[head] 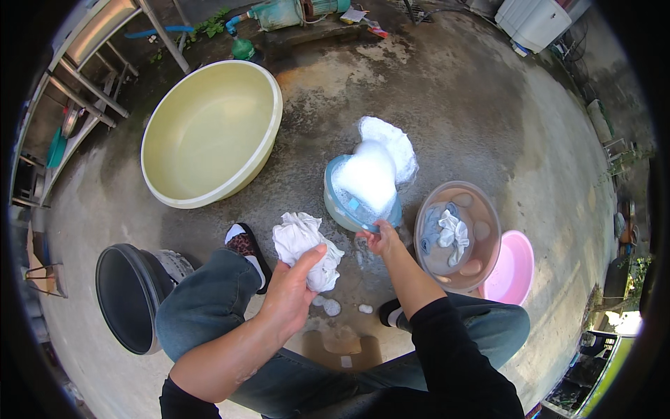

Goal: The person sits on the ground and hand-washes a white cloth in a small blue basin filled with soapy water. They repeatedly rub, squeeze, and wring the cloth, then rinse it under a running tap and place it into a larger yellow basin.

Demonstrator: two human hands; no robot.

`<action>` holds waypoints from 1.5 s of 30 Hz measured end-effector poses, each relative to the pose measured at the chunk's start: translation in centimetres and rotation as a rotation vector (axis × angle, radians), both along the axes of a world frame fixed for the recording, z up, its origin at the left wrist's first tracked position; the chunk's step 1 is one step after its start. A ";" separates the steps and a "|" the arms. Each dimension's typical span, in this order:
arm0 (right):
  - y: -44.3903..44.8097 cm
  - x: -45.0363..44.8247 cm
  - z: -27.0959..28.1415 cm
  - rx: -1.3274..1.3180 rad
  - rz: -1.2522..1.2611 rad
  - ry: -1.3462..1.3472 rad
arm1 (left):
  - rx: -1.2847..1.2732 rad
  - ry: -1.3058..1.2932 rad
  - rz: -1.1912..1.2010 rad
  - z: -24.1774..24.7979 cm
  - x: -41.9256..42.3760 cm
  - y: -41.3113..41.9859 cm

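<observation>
My left hand grips a crumpled white cloth, bunched up above the wet floor between my legs. With my right hand I hold the near rim of a small blue plastic basin. White suds heap high over this basin and cover most of what is inside. More foam lies on the floor just behind it. Close to my right forearm stands a translucent brownish tub, in which blue-grey cloth and a white cloth lie.
A large yellow tub stands at the far left, a black bucket beside my left knee. Behind the translucent tub is a pink basin. A pump sits at the back; a metal rack borders the left. Foam blobs dot the concrete.
</observation>
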State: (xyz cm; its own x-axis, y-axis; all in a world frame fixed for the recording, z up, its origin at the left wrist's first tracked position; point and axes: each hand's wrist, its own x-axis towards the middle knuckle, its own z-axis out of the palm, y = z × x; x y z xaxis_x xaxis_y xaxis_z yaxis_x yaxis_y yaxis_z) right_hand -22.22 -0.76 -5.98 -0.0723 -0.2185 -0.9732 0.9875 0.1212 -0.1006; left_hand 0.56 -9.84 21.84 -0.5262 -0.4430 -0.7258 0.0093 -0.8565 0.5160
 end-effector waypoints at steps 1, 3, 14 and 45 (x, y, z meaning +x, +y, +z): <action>0.4 0.4 -0.3 -0.069 -0.028 0.020 | -0.001 0.014 0.002 0.1 0.0 0.0; 1.4 1.4 -0.7 -0.145 -0.090 0.081 | 0.027 0.012 -0.025 0.4 0.0 0.1; 1.2 4.6 2.3 -0.077 -0.120 0.610 | 0.021 -0.003 -0.024 0.0 0.1 0.7; 2.0 6.4 2.9 -0.143 -0.036 0.532 | 0.037 0.003 -0.060 -0.6 0.3 1.1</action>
